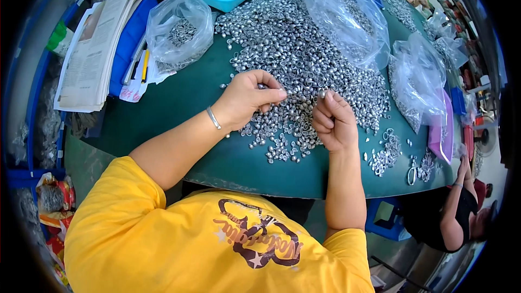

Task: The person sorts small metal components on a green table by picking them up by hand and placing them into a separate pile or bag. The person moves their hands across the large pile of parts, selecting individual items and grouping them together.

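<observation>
Green table (146, 116) bears a silver heap (287, 38), and over its near side the right hand (336, 122) pinches one piece (322, 94), best held lightly, while the left hand (247, 97) is pinched closed, on what I cannot tell.

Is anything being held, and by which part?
The right hand pinches a small silvery piece, its gripped part too small to make out; whether the left hand holds anything is unclear.

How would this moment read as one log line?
left hand: pinched, contents unclear | right hand: pinching metal piece | green table: metal pile
</observation>
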The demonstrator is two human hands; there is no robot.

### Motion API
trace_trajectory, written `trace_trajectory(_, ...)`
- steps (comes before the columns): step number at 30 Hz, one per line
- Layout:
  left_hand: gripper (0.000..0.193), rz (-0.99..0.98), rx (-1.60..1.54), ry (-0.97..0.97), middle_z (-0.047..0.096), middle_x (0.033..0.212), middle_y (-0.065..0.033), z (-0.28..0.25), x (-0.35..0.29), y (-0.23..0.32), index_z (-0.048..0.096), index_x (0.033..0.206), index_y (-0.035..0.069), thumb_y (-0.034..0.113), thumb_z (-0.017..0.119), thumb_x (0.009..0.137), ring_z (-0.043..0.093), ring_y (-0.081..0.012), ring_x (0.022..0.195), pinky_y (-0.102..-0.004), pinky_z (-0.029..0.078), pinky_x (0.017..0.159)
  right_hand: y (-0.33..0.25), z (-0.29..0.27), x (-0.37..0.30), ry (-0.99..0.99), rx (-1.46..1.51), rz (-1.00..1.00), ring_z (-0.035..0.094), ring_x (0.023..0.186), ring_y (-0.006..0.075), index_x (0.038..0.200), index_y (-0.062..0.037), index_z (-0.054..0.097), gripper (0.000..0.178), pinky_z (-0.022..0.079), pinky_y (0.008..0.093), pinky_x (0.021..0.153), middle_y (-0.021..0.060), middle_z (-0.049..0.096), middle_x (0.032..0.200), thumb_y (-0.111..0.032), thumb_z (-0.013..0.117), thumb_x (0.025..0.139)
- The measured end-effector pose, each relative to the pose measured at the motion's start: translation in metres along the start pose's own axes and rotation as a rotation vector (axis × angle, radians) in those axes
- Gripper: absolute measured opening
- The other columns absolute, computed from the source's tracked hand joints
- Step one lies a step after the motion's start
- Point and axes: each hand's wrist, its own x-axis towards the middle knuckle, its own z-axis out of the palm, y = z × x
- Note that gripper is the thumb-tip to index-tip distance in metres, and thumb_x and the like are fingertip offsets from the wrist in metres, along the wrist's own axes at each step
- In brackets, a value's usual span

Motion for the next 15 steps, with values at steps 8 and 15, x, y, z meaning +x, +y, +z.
trace_trajectory(8,0.013,-0.059,-0.205,0.01,0.062,0.076,-0.0059,0.004,-0.003,0.007,0.058,0.096,0.0,0.007,0.058,0.085,0.055,-0.0075,0.059,-0.0188,0.044,0.05,0.0,0.0,0.001,-0.068,0.181,0.06,0.031,0.045,0.0056,0.082,-0.0042,0.05,0.013,0.022,0.0172,0.036,-0.001,0.035,0.06,-0.015,0.047,0.09)
trace_trajectory(15,0.006,0.007,-0.234,0.173,0.049,0.066,-0.0001,-0.014,-0.001,0.033,0.055,0.086,0.004,0.01,0.056,0.083,0.039,-0.0048,0.052,-0.0169,0.027,0.04,0.009,0.016,-0.007,0.3,-1.099,-0.264,0.052,0.058,0.0065,0.08,0.0022,0.066,0.01,0.04,0.0214,0.049,0.0016,0.059,0.064,-0.007,0.063,0.078)
